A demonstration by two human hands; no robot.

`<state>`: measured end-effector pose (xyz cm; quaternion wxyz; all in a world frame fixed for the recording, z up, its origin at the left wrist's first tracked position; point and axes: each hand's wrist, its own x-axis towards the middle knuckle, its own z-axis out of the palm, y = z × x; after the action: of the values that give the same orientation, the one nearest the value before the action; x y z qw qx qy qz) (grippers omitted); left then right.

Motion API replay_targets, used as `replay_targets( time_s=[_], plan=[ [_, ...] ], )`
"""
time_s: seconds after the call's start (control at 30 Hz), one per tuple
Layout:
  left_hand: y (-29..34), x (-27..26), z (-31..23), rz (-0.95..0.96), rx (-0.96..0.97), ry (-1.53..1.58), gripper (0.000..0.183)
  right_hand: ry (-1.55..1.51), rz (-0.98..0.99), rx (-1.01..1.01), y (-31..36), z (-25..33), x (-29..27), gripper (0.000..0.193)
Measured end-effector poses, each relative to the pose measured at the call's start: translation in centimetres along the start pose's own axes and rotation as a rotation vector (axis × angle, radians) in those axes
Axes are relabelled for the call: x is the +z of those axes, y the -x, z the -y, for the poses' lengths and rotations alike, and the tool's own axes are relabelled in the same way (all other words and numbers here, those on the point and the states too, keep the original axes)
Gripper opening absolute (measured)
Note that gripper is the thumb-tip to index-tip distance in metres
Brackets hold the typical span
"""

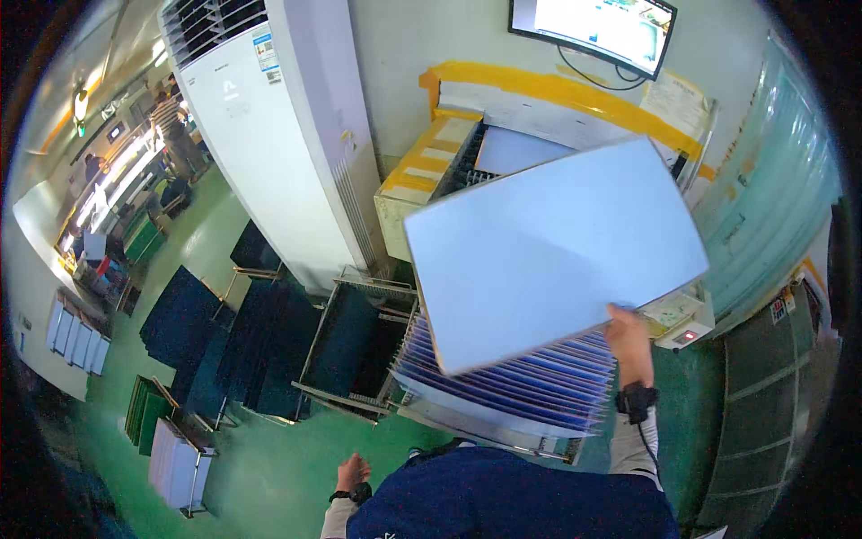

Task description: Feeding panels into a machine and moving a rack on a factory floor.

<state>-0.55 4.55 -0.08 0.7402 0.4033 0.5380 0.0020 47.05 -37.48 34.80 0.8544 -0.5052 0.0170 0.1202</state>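
A large flat pale-blue panel [552, 256] is tilted in front of me, held up by its lower right edge. My right hand [630, 341] is closed on that edge, the thumb lying on the panel's face; the other fingers are hidden behind it. Below the panel stands a slotted rack [539, 443], filled with several similar thin panels [503, 395] on edge. My left hand [353, 472] hangs low beside my body with its fingers curled, and nothing shows in it. Beyond the raised panel, another pale sheet [521, 151] lies in a machine [413, 193] edged with yellow tape.
A tall white air conditioner [269, 144] stands at the back left. Racks of dark panels [265, 350] and an open rack [355, 346] line the floor at left. A screen [597, 31] hangs above, and clear plastic curtains [763, 198] hang at right. People work far left.
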Motion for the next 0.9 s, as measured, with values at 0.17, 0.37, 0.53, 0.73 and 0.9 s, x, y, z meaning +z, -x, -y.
replay_targets(
  time_s=[0.17,0.37,0.53,0.73,0.9],
  plan=[
    [-0.4,0.8,0.2,-0.074,-0.056,0.063,0.031,-0.243,0.0,0.06,-4.4,-4.5,0.1,0.008],
    [-3.8,-2.1,3.1,0.035,0.123,-0.103,0.036,-0.423,-0.075,0.164,-8.3,-7.6,0.5,0.012],
    [-1.2,3.1,0.7,-0.136,-0.007,0.054,0.035,-0.454,-0.086,0.16,-11.4,-9.1,-1.1,0.01],
    [-1.4,0.1,2.3,-0.12,-0.016,0.186,0.032,-0.42,-0.061,0.255,-13.3,-10.1,1.6,0.015],
    [0.3,1.1,1.8,-0.176,0.035,0.031,0.035,-0.304,-0.006,0.344,-14.1,-9.5,1.2,0.024]
  ],
)
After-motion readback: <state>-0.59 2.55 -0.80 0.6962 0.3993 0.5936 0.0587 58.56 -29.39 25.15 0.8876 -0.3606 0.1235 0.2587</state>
